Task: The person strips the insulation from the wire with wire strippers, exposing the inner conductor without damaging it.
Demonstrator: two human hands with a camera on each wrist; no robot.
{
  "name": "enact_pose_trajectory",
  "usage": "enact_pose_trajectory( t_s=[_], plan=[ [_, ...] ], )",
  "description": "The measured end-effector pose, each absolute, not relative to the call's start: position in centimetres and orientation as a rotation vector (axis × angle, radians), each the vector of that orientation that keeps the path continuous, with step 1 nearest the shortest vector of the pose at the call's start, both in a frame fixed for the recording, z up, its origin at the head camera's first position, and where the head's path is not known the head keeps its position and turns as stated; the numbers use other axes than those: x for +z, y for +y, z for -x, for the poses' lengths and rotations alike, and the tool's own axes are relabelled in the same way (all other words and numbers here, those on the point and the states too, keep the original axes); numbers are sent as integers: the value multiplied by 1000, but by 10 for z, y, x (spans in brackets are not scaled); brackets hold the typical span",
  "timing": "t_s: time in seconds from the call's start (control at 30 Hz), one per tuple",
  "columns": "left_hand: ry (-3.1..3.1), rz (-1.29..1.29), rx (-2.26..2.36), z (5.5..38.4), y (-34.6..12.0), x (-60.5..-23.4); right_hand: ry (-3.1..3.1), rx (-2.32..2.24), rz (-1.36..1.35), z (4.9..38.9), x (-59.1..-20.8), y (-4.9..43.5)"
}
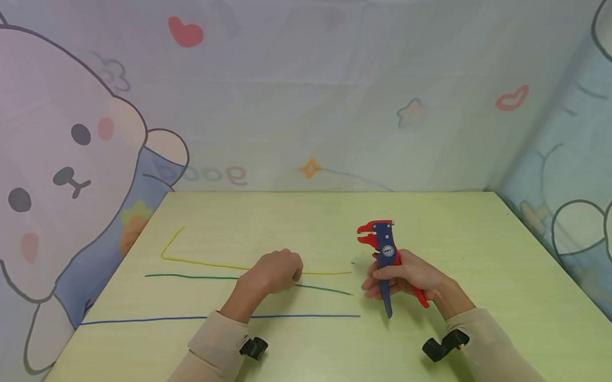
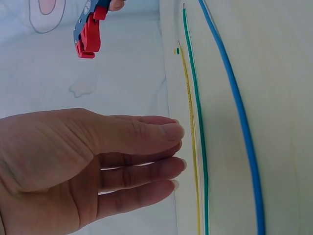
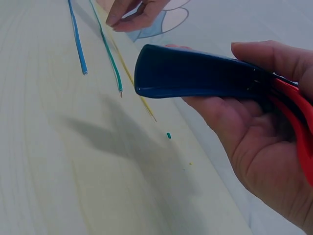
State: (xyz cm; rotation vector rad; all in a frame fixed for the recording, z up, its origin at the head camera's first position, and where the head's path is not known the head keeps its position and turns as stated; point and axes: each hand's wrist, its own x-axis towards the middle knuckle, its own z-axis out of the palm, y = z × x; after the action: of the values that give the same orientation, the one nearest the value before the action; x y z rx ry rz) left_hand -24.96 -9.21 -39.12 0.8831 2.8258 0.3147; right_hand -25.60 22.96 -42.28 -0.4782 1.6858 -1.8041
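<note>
My right hand (image 1: 415, 274) holds a wire stripper (image 1: 386, 250) with red jaws, a blue body and red-and-blue handles, raised above the table. The left hand (image 1: 275, 271) hovers over the green and yellow wires, thumb against the index finger and nothing seen in it. Three wires lie roughly side by side: a bent yellow wire (image 1: 207, 264), a green wire (image 1: 192, 277) and a blue wire (image 1: 138, 320). In the right wrist view, the yellow wire (image 3: 131, 74) and green wire (image 3: 112, 62) end in bare metal; the blue wire's end (image 3: 85, 72) shows no bare length.
A short green insulation piece (image 3: 169, 135) and a tiny yellow bit (image 3: 190, 163) lie on the pale table (image 1: 516, 262) past the wire ends. A printed cloth backdrop (image 1: 333, 89) rises behind the table's back edge and at both sides.
</note>
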Motion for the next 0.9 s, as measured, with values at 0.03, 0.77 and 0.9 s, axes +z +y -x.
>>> enact_pose_trajectory(
  t_s=[0.03,0.77,0.9],
  plan=[
    [2810,-884,321,249,-92,-391,1688,-1802,474,256,-423,229],
    [2587,-866,195,234,-74,-393,1671,-1811,486,255,-423,231],
    [2591,-878,189,234,-73,-394,1642,-1824,496,254,-423,232]
  ],
)
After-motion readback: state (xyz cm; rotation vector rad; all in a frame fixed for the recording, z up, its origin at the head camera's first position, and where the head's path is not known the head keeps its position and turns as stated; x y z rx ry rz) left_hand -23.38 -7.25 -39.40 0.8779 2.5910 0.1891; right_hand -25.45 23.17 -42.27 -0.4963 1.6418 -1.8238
